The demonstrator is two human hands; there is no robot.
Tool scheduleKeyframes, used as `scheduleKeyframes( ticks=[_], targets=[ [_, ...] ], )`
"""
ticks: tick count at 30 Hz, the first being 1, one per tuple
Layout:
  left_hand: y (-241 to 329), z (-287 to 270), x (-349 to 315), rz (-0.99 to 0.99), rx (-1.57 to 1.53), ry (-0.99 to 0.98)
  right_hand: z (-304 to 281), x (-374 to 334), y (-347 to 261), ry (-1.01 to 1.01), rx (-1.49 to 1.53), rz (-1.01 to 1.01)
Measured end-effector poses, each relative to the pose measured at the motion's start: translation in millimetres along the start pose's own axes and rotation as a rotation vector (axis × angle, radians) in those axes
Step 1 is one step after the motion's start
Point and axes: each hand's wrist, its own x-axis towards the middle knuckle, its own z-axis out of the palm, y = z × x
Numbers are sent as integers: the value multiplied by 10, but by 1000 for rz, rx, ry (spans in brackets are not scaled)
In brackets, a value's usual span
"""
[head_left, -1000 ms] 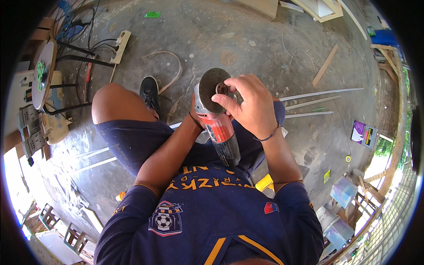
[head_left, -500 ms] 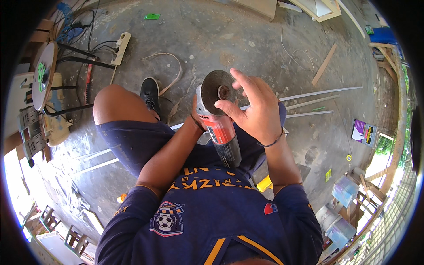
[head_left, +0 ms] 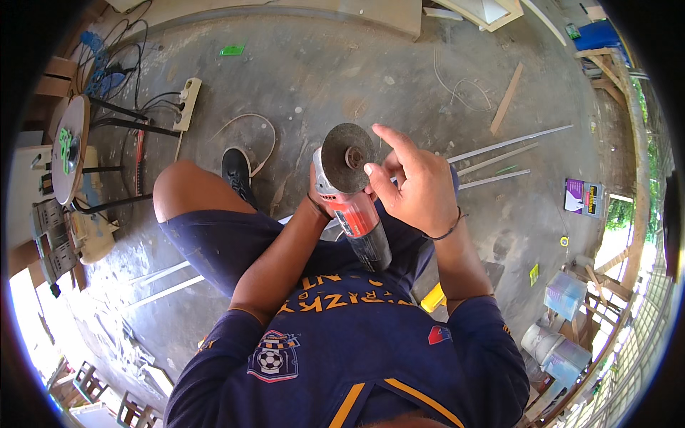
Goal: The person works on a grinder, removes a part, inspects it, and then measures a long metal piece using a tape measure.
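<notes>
An angle grinder (head_left: 358, 216) with a red and black body rests upright against my lap, its grey head uppermost. Its dark round disc (head_left: 337, 146) faces up and to the right, with a rusty nut (head_left: 354, 158) at the centre. My left hand (head_left: 314, 187) is wrapped round the grinder's head from the left; most of its fingers are hidden behind the tool. At the disc's right edge is my right hand (head_left: 417, 178), thumb and forefinger spread apart and the other fingers partly curled. Its fingertips are close to the rim; whether they touch it I cannot tell.
Metal strips (head_left: 510, 143) and a wooden slat (head_left: 506, 98) lie on the concrete floor to the right. At the left are a round stool (head_left: 71, 118) and a power strip (head_left: 188, 105) with cords. Clear plastic containers (head_left: 565, 294) stand at the lower right.
My right hand has drawn back slightly from the disc's face toward its right rim, the thumb moving off the centre. The grinder stays in my left hand. The whole view has shifted a little.
</notes>
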Motion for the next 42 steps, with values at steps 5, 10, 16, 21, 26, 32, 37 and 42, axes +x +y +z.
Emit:
scheduleKeyframes(
  ticks=[5, 10, 16, 21, 26, 32, 37, 42],
  targets=[
    [63, 362, 72, -47, -3, 199, -40, 4, 21, 43, 90, -164],
    [74, 221, 115, -173, -166, 84, -57, 15, 81, 26, 114, -102],
    [46, 215, 105, -201, -163, 173, -103, -11, 111, -40, 197, -38],
    [54, 265, 86, -181, -107, 170, -102, -14, 148, -105, 240, -9],
    [91, 224, 95, -219, -135, 162, -22, 49, 101, 33, 175, -118],
    [138, 363, 108, -146, -86, 16, -175, -1, 42, -122, 130, 160],
    [-72, 163, 70, 146, 265, -18, -32, 85, 310, 99, 131, -366],
    [-109, 134, 67, 105, 419, 134, -48, 31, 343, 131, -84, -263]
  ],
)
